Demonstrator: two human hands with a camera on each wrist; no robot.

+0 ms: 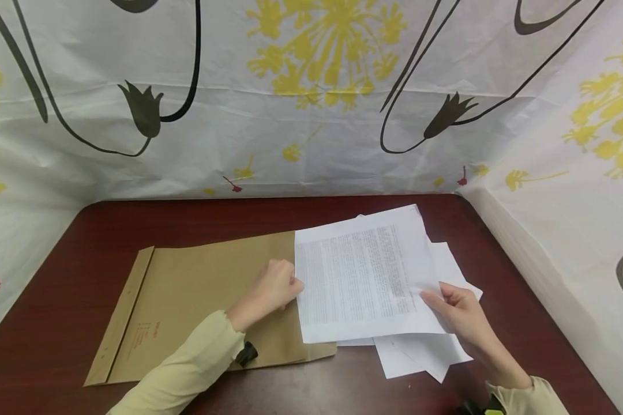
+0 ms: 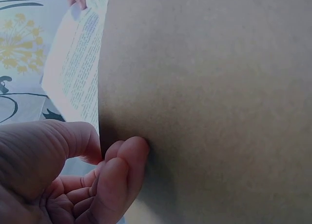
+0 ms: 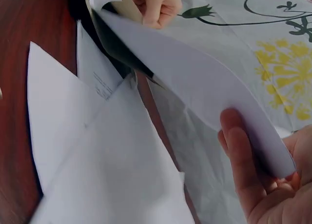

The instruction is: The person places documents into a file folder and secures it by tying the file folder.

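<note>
Printed paper sits right of centre in the head frame, its long side running roughly left to right. It stretches leftward from your right grip, which pinches its right edge. Your left grip, nearer the paper's left end, pinches the brown envelope at its opening; that edge hides whether the paper enters. Below the paper, loose white sheets overlap on the surface.
</note>
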